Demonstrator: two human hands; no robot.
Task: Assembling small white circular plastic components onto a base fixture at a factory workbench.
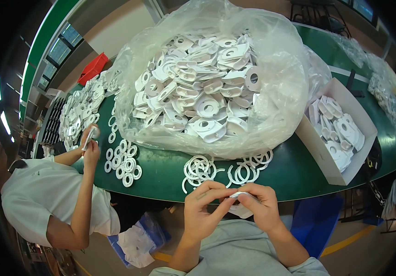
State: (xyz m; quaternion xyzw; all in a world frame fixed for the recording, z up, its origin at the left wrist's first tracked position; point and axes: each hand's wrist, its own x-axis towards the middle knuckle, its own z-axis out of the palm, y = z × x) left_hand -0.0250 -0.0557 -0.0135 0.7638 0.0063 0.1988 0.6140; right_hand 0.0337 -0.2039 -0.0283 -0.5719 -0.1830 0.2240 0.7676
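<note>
Head-worn fisheye looks down and forward; rim perhaps too dark.

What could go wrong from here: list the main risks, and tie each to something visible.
1. The white part is pinched in the fingertips of the left hand and right hand, at the near edge of the green table; it could slip and fall.
2. The loose white rings overlap just beyond the hands; a knuckle might catch and scatter some.
3. The open plastic bag is heaped with white pieces; a bump could spill some.
</note>
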